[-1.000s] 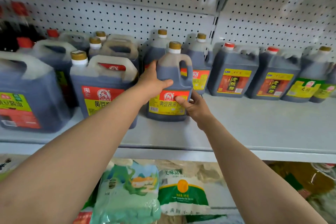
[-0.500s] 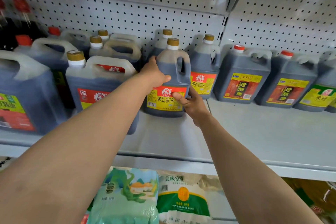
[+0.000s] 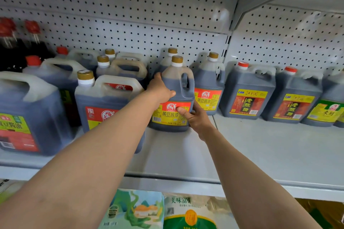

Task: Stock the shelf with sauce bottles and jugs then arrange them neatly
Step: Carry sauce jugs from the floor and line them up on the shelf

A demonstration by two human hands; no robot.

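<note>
Soy sauce jug (image 3: pixel 172 98) upright on shelf (image 3: pixel 260 154), clasped between left hand (image 3: pixel 161 90) fingers at shoulder, right hand (image 3: pixel 193 117) fingers curled round label edge.

The jug (image 3: pixel 174 96) at the picture's centre holds dark brown sauce under a gold cap (image 3: pixel 177 59) with a white collar; its label (image 3: pixel 171 113) is red above yellow. At 3 o'clock, red-capped jugs (image 3: pixel 247 89) carry yellow-edged red labels. The pegboard (image 3: pixel 130 24) at 12 o'clock is pale grey, dotted black.

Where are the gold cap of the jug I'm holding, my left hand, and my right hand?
gold cap (image 3: pixel 177 59), head view, its top.
left hand (image 3: pixel 161 89), head view, its back.
right hand (image 3: pixel 195 117), head view, its back.
</note>
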